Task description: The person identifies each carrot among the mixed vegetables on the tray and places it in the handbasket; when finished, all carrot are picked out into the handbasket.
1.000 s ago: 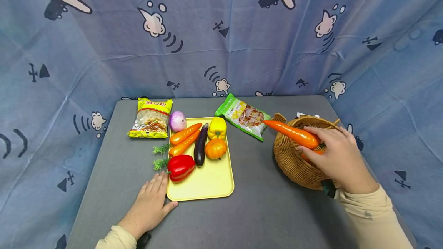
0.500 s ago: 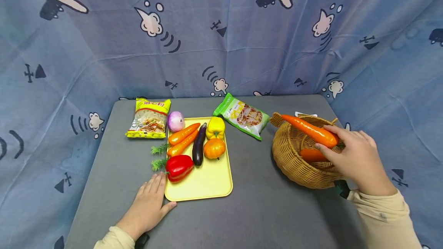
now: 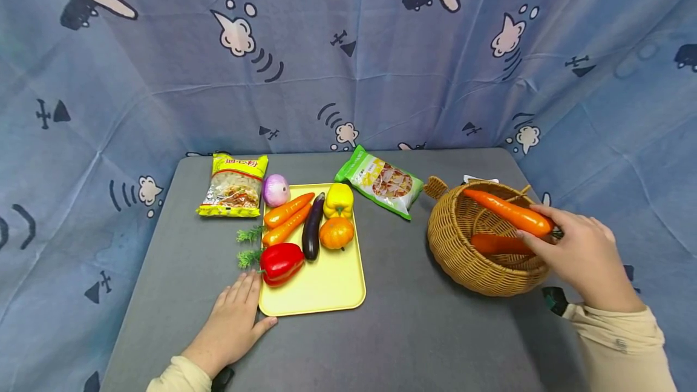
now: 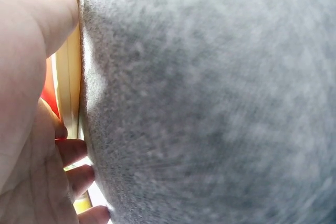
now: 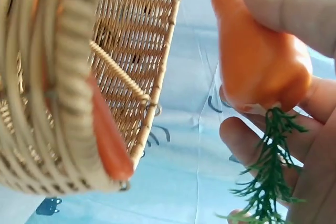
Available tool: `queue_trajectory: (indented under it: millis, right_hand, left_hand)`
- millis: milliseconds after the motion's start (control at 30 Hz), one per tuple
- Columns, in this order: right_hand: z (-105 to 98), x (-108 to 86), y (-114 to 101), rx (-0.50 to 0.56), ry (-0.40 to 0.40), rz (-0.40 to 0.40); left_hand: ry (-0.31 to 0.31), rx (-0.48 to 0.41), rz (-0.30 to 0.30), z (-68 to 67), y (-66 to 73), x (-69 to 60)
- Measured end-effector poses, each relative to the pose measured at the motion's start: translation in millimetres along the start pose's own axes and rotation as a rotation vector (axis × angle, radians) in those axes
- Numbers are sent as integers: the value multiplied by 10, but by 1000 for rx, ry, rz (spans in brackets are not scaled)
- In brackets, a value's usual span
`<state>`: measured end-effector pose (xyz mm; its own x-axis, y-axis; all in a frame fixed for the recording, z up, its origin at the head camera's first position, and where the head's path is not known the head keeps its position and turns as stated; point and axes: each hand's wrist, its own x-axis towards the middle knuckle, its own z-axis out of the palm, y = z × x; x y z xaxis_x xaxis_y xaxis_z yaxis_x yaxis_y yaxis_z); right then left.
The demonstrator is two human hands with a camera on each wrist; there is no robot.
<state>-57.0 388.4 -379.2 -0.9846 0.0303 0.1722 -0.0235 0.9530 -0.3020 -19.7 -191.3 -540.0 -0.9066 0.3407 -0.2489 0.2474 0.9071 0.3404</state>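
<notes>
My right hand [image 3: 590, 256] pinches an orange carrot [image 3: 506, 210] by its thick end, thumb on one side and fingers on the other. The carrot slants over the mouth of a wicker basket [image 3: 460, 262]. Its green leafy top [image 5: 268, 166] hangs down in the right wrist view. Inside the basket lies another carrot [image 3: 498, 245], partly hidden by the rim. On the table, my left hand [image 3: 231, 322] rests with fingers straight against the left edge of a yellow tray [image 3: 327, 289]. A red bell pepper [image 3: 281, 264] sits on the tray near those fingertips.
Also on the tray are two carrots [image 3: 288, 210], an eggplant [image 3: 313, 228], a yellow bell pepper [image 3: 339, 200] and a small pumpkin [image 3: 336, 233]. A purple onion [image 3: 276, 190] is at its upper left corner. Behind lie a yellow noodle bag [image 3: 234, 186] and a green-and-white food bag [image 3: 379, 183].
My right hand has moved right and slightly down with the carrot, whose tip now lies over the basket mouth instead of beyond its left rim. My left hand stays by the tray.
</notes>
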Motion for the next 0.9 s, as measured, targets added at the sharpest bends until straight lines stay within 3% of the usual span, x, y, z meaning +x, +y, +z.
queue_trajectory:
  millis: [433,900]
  right_hand:
    - [45,26,149,-70,-74,13]
    - [100,97,170,-94,-82,29]
  left_hand:
    - [21,11,10,12,-12,-3]
    - [41,16,15,12,-1,-10]
